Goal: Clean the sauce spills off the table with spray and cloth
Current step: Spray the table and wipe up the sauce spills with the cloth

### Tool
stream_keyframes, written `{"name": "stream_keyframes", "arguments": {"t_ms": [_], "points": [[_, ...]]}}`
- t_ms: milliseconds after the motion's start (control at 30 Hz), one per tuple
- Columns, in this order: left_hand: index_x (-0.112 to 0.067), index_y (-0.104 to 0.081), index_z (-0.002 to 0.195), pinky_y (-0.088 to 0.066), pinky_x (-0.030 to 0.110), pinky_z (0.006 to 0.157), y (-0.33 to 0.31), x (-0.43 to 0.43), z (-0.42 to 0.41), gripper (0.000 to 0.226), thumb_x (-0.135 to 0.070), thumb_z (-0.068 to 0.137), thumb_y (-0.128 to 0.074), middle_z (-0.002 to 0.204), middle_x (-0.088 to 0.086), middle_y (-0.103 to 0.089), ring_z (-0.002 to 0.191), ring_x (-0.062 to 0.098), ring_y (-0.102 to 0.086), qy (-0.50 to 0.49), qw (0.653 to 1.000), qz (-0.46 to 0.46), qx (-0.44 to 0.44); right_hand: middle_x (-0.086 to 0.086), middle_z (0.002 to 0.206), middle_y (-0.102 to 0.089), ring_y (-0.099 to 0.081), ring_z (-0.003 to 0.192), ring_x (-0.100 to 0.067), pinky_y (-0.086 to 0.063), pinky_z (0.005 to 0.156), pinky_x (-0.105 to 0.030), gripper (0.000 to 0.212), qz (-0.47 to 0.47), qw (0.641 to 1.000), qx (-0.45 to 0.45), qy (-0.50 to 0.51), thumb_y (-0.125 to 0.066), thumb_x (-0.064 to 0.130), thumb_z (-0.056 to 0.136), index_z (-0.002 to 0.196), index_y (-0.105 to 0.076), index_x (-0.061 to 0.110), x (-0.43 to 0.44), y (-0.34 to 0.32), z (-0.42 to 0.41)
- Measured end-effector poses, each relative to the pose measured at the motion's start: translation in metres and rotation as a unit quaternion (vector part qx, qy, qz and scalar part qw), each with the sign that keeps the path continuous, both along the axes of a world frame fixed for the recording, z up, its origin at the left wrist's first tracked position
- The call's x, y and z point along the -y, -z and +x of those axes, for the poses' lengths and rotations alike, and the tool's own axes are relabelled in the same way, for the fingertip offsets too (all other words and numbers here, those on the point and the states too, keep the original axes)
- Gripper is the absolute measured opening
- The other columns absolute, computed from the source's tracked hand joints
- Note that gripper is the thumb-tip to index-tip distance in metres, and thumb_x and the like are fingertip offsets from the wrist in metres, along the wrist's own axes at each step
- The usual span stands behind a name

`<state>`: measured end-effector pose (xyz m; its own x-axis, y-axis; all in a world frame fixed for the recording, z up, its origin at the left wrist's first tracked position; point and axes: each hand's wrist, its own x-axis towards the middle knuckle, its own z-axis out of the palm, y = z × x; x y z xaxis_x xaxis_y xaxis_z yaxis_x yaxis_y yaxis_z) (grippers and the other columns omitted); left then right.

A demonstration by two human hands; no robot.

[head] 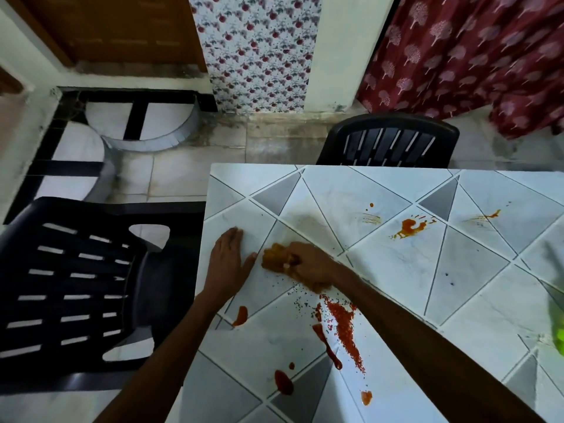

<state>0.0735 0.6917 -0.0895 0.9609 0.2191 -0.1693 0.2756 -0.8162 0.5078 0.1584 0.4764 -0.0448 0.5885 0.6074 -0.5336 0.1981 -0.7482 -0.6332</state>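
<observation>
My right hand grips a bunched orange-yellow cloth and presses it on the white tiled table near its left side. My left hand lies flat on the table just left of the cloth, fingers straight. Red sauce is spilled in several spots: a long speckled streak under my right forearm, a blob near the left edge, drops close to me, and an orange smear farther back. A green object shows at the right edge, blurred.
A black plastic chair stands against the table's left side. Another black chair is tucked in at the far side. A red patterned curtain hangs at the back right, and tiled floor lies beyond the table.
</observation>
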Motion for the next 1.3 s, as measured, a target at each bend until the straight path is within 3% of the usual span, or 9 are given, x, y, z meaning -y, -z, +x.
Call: {"name": "stream_keyframes", "arguments": {"t_ms": [133,233,433,533,600,767,900,1133,1300], "points": [[-0.006,-0.039,0.147,-0.029,0.042,0.116,-0.001,0.01,-0.01,0.066,-0.04,0.094,-0.06,0.153,0.015,-0.036,0.141,0.031,-0.033,0.022,1.0,0.006,0.003,-0.011,0.107,-0.062,-0.056,0.096,-0.023,-0.044,0.081,-0.035,0.024,-0.029,0.997,0.003,-0.075,-0.067,0.025,0.093,0.11,-0.059,0.01,0.026,0.008,-0.039],[-0.006,-0.041,0.145,-0.028,0.041,0.116,-0.005,0.017,-0.018,0.061,-0.035,0.095,-0.06,0.154,0.015,-0.036,0.142,0.031,-0.033,0.027,1.0,-0.016,0.001,-0.008,0.109,-0.065,-0.059,0.097,-0.02,-0.048,0.083,-0.034,0.041,-0.022,0.998,-0.014,-0.065,-0.064,0.04,0.086,0.115,-0.063,0.012,0.048,0.008,-0.054],[-0.001,-0.04,0.146,-0.025,0.036,0.118,-0.005,0.017,-0.039,0.046,-0.004,0.1,-0.046,0.157,0.018,-0.032,0.145,0.031,-0.033,0.078,0.996,-0.034,0.009,-0.002,0.11,-0.07,-0.066,0.102,-0.022,-0.053,0.093,-0.035,0.032,0.07,0.978,-0.072,0.18,-0.062,0.014,0.098,0.128,-0.062,0.024,0.067,-0.011,-0.043],[-0.006,-0.036,0.149,-0.023,0.032,0.119,-0.006,0.01,-0.049,0.055,0.005,0.096,-0.046,0.16,0.01,-0.028,0.148,0.023,-0.026,0.071,0.997,-0.031,0.003,-0.006,0.106,-0.07,-0.065,0.104,-0.027,-0.054,0.095,-0.04,0.022,0.085,0.935,-0.082,0.335,-0.061,0.018,0.099,0.12,-0.065,0.018,0.057,-0.02,-0.023],[-0.008,-0.034,0.15,-0.021,0.032,0.12,-0.008,0.004,-0.059,0.057,0.003,0.097,-0.048,0.16,0.008,-0.027,0.149,0.022,-0.025,0.063,0.998,-0.022,-0.004,-0.009,0.108,-0.071,-0.066,0.106,-0.03,-0.054,0.096,-0.043,0.02,0.094,0.928,-0.054,0.356,-0.06,0.02,0.099,0.117,-0.067,0.017,0.042,-0.018,-0.012],[-0.013,-0.028,0.153,-0.022,0.033,0.121,-0.012,-0.01,-0.086,0.058,-0.003,0.099,-0.046,0.16,0.007,-0.028,0.147,0.021,-0.028,0.038,0.999,-0.017,-0.005,-0.005,0.102,-0.07,-0.066,0.095,-0.028,-0.056,0.088,-0.043,0.022,0.077,0.958,0.01,0.275,-0.06,0.022,0.097,0.118,-0.066,0.023,-0.018,-0.013,-0.016],[-0.014,-0.03,0.153,-0.031,0.036,0.118,-0.013,-0.016,-0.106,0.065,-0.014,0.095,-0.059,0.158,0.008,-0.034,0.142,0.023,-0.038,0.038,0.999,-0.029,-0.017,-0.013,0.13,-0.061,-0.058,0.116,-0.032,-0.046,0.093,-0.036,0.047,0.013,0.994,0.078,0.069,-0.065,0.02,0.092,0.138,-0.059,0.022,-0.048,-0.004,-0.045],[-0.011,-0.055,0.137,-0.041,0.034,0.107,-0.021,-0.011,-0.136,0.043,-0.004,0.094,-0.056,0.133,0.013,-0.062,0.121,0.028,-0.06,0.012,1.0,-0.029,-0.005,-0.011,0.12,-0.06,-0.057,0.114,-0.032,-0.042,0.079,-0.033,0.036,-0.069,0.987,0.123,-0.079,-0.061,0.014,0.091,0.127,-0.065,0.019,-0.025,-0.012,-0.109],[-0.012,-0.052,0.14,-0.043,0.031,0.103,-0.018,-0.001,-0.164,0.043,-0.006,0.097,-0.05,0.131,0.013,-0.063,0.118,0.028,-0.061,0.005,1.0,-0.015,-0.003,-0.004,0.127,-0.062,-0.059,0.115,-0.028,-0.044,0.093,-0.036,0.042,-0.106,0.975,0.162,-0.109,-0.063,0.016,0.088,0.129,-0.064,0.027,0.009,-0.02,-0.16]]}}
